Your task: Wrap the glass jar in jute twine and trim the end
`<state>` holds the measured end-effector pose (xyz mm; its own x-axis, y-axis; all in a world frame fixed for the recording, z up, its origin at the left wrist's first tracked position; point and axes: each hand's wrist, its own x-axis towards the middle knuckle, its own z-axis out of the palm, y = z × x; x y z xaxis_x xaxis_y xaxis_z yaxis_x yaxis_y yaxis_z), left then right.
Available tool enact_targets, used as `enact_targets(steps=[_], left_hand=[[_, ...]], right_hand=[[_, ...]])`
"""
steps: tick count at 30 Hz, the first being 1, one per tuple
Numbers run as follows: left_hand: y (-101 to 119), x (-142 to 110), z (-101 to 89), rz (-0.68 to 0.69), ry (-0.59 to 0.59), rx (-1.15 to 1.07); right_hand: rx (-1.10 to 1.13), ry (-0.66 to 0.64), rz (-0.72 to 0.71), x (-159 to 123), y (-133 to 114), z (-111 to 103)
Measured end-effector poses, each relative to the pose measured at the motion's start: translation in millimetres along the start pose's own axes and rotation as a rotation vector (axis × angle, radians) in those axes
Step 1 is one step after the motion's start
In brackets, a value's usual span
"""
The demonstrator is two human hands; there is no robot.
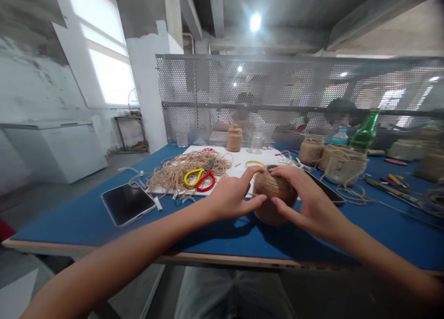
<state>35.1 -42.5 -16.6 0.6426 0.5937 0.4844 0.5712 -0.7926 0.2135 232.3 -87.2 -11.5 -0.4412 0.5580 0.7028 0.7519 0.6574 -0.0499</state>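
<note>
A jar wrapped in jute twine (272, 212) is tilted between my hands just above or on the near part of the blue table. My left hand (237, 194) grips its left side, with thumb and forefinger at the twine. On the right side, my right hand (305, 198) curls its fingers over the top and presses its thumb to the front. A thin strand seems to run near my left thumb. The jar's far side is hidden. Scissors with yellow and red handles (200, 178) lie left of my left hand, on a loose heap of twine (173, 168).
A phone (128, 204) lies at the left; a dark flat device (326, 189) is partly behind my right hand. Twine-wrapped jars (234, 139), a glass jar (342, 168) and a green bottle (364, 129) stand farther back. A perforated metal screen (208, 92) borders the blue table (76, 222).
</note>
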Motion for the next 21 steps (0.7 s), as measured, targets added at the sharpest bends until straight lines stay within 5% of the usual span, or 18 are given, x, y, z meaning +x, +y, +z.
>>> enact_targets(steps=[10,16,19,21], left_hand=[[-14.2,0.5,-28.7,0.098,-0.145,0.063],[-40.2,8.7,-57.8,-0.161,-0.281,-0.022],[-51.1,8.1,-68.4,-0.189,-0.45,-0.012],[-56.2,7.9,-70.5,-0.146,-0.459,0.007]], right_hand=[[-0.047,0.081,0.004,0.4,-3.4,7.7],[-0.068,0.08,-0.027,0.5,-0.7,8.6],[-0.072,0.086,-0.029,-0.2,1.1,8.3],[-0.07,0.088,-0.033,-0.7,1.6,8.3]])
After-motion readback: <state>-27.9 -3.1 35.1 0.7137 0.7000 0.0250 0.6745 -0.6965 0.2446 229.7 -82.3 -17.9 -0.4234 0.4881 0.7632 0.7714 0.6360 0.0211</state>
